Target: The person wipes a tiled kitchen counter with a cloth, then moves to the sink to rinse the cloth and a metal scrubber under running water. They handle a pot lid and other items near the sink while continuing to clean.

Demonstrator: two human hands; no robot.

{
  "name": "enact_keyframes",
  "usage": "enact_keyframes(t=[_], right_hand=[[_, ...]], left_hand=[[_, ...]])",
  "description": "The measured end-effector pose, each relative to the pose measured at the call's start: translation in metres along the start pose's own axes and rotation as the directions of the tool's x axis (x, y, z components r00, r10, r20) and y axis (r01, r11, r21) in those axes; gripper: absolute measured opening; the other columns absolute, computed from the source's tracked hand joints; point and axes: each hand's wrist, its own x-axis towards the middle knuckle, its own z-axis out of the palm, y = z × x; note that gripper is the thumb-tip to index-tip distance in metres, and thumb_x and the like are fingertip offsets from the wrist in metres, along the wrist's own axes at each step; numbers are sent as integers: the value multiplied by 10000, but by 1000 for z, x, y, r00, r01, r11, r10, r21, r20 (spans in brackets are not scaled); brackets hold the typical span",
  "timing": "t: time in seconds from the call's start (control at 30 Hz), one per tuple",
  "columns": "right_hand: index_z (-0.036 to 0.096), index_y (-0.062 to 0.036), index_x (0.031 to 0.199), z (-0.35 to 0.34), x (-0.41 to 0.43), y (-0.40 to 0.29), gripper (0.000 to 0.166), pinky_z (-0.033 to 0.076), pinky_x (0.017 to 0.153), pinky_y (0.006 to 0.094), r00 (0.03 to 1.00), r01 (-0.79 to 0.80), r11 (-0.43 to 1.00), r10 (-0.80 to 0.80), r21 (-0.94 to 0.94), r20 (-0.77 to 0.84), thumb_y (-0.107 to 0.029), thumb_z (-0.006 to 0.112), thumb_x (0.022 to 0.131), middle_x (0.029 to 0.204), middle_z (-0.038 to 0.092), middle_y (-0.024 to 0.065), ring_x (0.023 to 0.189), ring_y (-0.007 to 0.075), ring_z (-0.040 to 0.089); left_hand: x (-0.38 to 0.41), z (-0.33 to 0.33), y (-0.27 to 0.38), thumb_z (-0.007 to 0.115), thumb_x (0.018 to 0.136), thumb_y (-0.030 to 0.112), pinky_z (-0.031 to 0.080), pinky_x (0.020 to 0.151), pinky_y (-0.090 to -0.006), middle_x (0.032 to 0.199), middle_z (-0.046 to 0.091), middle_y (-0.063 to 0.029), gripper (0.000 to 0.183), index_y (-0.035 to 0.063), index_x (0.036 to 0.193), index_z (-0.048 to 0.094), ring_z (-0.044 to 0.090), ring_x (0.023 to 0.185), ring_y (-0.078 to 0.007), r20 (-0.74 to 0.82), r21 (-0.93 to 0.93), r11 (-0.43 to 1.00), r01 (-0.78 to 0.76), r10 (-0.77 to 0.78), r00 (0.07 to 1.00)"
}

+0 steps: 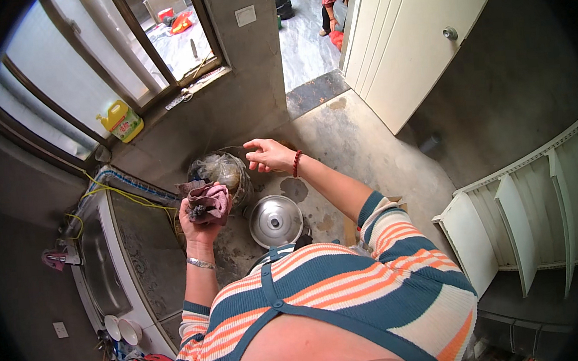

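My left hand point(203, 226) is closed around a bunched purplish cloth point(213, 202) with a dark, dirty clump point(197, 211) on it. Fingers apart and holding nothing, my right hand point(268, 155) reaches out ahead of me. Below and between my hands stands a bin point(243, 188) lined with a clear plastic bag point(222, 169), and the cloth hides part of it. A lidded metal pot point(275, 220) with a dark knob sits on the floor close in front of my body.
Left is a counter with a steel sink point(105, 264) and white bowls point(130, 331). A yellow detergent jug point(121, 122) stands by the window. A white door point(424, 35) stands ajar; beyond the doorway a person point(333, 1) bends down. White shelving point(519, 235) is at right.
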Motion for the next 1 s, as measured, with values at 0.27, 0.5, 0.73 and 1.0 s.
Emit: enact_keyframes(t=[0.27,0.5,0.73,1.0], right_hand=[[443,-20,1322,9,-8,6,465,461,542,225,1000,-1,999,1,-49,11,-210,554,913,818,653,57,603,77,552],[463,-48,1317,24,10,27,453,463,563,221,983,-95,995,95,-6,155,-233,565,917,845,650,45,639,61,554],[480,-43,1301,40,49,60,375,415,509,182,951,-169,985,156,28,269,-187,531,958,836,648,29,595,43,529],[558,-60,1215,122,114,75,308,443,558,187,893,-276,951,307,-140,328,-226,541,955,852,652,11,619,41,546]], left_hand=[[3,5,-5,445,860,425,315,1070,-524,1324,477,-231,618,-11,1298,470,461,1216,-393,44,31,1000,-5,4,999],[-10,5,4,549,778,328,417,1000,-469,1157,560,-194,624,-109,1217,472,547,1078,-341,-101,-83,995,-49,40,994],[-36,-60,73,502,849,304,423,998,-489,1160,575,-212,415,-7,1116,564,563,1064,-355,-36,-175,957,-233,230,972],[-124,-115,197,511,897,368,497,815,-420,915,637,-103,416,35,1144,549,603,895,-295,12,-129,704,-698,705,709]])
